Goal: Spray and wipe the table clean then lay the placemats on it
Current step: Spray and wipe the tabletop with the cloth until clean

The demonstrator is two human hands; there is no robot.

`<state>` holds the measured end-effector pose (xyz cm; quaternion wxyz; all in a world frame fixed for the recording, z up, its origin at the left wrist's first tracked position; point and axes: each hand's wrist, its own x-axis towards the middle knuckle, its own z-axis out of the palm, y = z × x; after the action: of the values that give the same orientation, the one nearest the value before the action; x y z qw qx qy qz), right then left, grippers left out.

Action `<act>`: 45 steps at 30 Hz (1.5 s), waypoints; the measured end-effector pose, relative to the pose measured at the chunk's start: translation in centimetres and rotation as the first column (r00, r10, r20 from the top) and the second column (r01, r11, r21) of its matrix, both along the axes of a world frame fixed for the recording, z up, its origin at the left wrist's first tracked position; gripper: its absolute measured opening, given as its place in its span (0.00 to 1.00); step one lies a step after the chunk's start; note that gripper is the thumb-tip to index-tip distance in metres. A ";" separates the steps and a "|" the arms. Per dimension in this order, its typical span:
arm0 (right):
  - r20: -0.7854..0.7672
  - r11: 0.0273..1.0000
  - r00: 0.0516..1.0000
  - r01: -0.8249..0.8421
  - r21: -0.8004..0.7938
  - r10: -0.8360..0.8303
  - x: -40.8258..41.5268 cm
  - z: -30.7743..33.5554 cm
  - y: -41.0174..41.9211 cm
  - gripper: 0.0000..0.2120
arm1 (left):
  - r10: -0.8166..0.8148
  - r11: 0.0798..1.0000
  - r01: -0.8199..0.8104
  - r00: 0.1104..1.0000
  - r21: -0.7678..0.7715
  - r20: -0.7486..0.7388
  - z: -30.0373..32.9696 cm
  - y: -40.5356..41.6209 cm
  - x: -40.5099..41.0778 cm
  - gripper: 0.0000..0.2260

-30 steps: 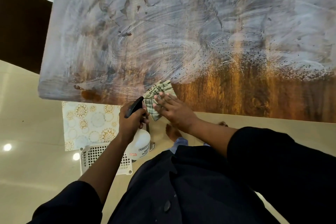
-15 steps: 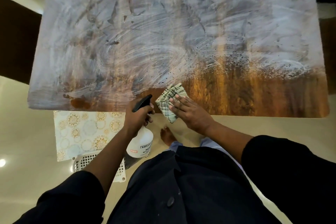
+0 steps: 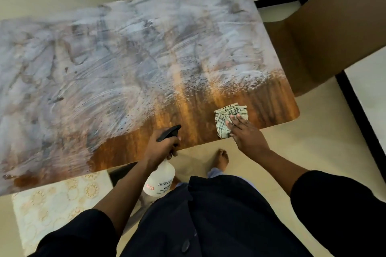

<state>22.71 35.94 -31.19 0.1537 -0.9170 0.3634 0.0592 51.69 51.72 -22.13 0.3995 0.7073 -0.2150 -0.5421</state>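
Spray bottle (image 3: 160, 179) of clear liquid hangs gripped in left hand (image 3: 160, 149).

A wooden table (image 3: 198, 115), most of its top filmed with streaky white residue (the near-right strip shows bare, glossy grain), carries a crumpled checked cloth (image 3: 226, 118) lying near its near-right corner.

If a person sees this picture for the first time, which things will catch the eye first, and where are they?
First, the wooden table: whitish smears cover most of it, and only a strip along the near edge shows clean brown wood. On that strip, near the right corner, the right hand presses a checked cloth flat. The left hand grips a spray bottle at the near edge.
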 end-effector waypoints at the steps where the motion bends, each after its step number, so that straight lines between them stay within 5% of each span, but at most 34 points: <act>1: -0.009 1.000 1.000 0.029 -0.001 -0.029 -1.3 0.1 -0.8 0.24 | -0.015 1.000 0.015 1.000 0.001 0.001 0.1 -1.0 -1.1 0.13; 9: 0.017 0.939 0.939 0.342 0.026 -0.343 -8.8 0.8 -6.6 0.24 | -0.103 0.994 0.103 0.994 0.031 0.028 0.2 -7.4 -8.0 0.12; 32: -0.127 0.856 0.863 0.503 0.120 -0.490 -5.1 2.1 -5.9 0.27 | -0.275 0.959 0.265 0.957 0.098 0.096 0.6 -17.1 -10.6 0.03; 36: -0.131 0.832 0.838 0.544 0.113 -0.530 -4.3 1.6 -5.7 0.33 | -0.315 0.948 0.307 0.943 0.083 0.105 0.6 -18.1 -10.0 0.04; 45: -0.187 0.815 0.816 0.570 0.104 -0.547 -4.1 -0.1 -6.8 0.41 | -0.199 0.975 0.175 0.963 0.139 0.182 0.3 -21.8 -9.5 0.07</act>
<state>18.56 29.17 -31.27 0.2075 -0.7475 0.6218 0.1075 42.18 29.92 -21.80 0.2797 0.7566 -0.2854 -0.5176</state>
